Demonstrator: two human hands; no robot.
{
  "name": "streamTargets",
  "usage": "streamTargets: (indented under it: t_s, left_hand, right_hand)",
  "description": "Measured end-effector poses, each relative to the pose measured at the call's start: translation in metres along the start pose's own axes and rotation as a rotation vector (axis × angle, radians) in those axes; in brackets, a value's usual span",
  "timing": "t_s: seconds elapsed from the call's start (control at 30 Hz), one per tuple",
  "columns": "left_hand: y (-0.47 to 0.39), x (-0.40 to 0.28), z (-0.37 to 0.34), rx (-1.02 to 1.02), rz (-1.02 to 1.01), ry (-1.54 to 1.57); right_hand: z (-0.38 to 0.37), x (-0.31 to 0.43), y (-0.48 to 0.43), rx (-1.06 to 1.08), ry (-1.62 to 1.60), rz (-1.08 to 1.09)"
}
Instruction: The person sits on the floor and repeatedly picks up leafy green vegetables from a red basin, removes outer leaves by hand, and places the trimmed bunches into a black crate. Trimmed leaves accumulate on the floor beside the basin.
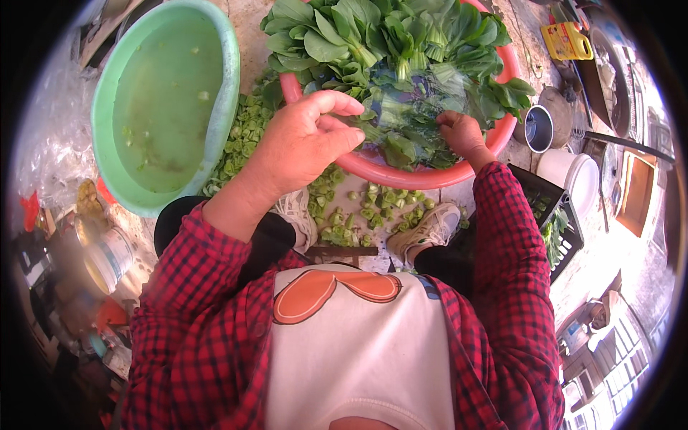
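A round pink plastic basin (400, 174) holds water and many leafy bok choy heads (346, 40), heaped along its far side. Over the basin's near left rim, my left hand (309, 140) is raised with thumb and fingers apart and nothing between them. My right hand (462, 134) is at the water on the basin's right side, its fingers bent down by floating green leaves (411, 145); whether it pinches a leaf cannot be made out. Cut bok choy bases (247, 129) lie heaped on the ground between this basin and a green one, with more below the pink rim.
A green plastic basin (231, 64) with cloudy water and leaf bits stands at the left. On the right are a black plastic crate (572, 226) with greens, a white bucket (583, 180), a metal pot (537, 129) and a yellow jug (567, 42). My shoes stand near the cut bases.
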State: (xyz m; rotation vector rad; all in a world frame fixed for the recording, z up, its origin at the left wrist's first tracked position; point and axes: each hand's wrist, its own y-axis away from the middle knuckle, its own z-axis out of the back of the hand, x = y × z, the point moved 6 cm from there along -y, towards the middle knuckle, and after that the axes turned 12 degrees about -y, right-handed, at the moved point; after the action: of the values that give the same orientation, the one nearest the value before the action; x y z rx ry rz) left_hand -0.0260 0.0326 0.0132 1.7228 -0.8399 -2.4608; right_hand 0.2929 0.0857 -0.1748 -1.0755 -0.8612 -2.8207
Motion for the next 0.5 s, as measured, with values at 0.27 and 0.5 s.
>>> streamTargets:
  t_s: [0.27, 0.5]
  left_hand:
    - [-0.006, -0.001, -0.008, -0.001, -0.019, -0.061]
    - [0.000, 0.012, -0.014, 0.029, 0.036, -0.089]
  right_hand:
    - [-0.011, 0.075, -0.003, -0.030, 0.246, 0.263]
    - [-0.058, 0.042, -0.008, 0.034, 0.406, 0.031]
